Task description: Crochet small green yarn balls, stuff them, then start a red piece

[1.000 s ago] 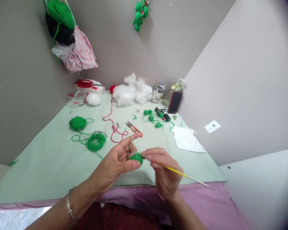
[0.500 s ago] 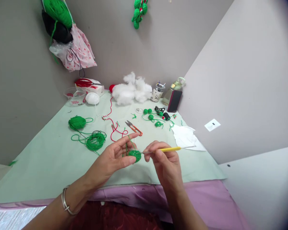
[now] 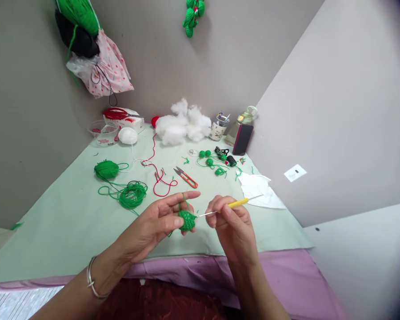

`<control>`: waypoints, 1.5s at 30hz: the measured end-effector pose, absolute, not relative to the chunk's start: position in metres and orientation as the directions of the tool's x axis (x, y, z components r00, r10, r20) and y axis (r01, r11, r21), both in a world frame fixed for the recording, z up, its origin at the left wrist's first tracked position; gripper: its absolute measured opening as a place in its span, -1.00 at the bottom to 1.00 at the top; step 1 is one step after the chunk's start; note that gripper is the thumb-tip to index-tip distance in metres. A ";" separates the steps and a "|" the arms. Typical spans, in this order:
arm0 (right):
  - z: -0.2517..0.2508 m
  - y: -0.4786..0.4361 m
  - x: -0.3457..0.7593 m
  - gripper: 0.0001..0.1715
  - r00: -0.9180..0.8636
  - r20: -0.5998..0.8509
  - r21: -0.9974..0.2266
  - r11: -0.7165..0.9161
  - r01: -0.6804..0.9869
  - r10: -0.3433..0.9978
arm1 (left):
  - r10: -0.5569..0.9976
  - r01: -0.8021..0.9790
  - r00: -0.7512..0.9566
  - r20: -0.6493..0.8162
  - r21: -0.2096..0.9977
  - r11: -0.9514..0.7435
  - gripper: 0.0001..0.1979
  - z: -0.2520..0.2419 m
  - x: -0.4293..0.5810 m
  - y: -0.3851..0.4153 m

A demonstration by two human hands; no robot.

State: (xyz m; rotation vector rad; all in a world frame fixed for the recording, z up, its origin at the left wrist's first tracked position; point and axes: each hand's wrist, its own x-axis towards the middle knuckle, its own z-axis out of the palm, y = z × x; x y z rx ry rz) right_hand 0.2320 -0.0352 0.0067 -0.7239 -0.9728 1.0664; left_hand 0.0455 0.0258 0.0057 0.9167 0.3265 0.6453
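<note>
Crochet piece [image 3: 187, 220], pinched in left hand [image 3: 153, 222], meets the crochet hook [image 3: 231, 205] gripped by right hand [image 3: 231, 226] above the table's near edge [image 3: 173, 258].

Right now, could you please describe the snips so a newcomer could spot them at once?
Start at the pale green cloth. Just beyond the left hand, beside the red yarn loop, lie the snips: small blades with orange handles, unlike the big red scissors at the back.

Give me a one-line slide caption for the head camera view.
Left hand pinches a green crochet piece while the right hand holds a yellow-handled hook to it.
</note>
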 end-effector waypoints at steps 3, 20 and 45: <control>0.003 -0.037 0.228 -0.83 0.146 0.379 -0.868 0.406 -0.287 0.914 | 0.710 -0.375 0.701 0.057 0.877 0.300 -0.41 0.001 0.049 0.023; -0.008 -0.032 0.232 -0.81 0.080 0.447 -0.854 0.452 -0.257 0.891 | 0.775 -0.189 0.628 0.069 0.980 0.067 -0.30 0.006 0.051 0.021; 0.026 -0.037 0.262 -0.76 -0.443 0.455 -0.684 0.622 0.382 0.773 | 0.755 0.058 0.654 0.047 0.992 -0.111 -0.48 0.003 0.049 0.024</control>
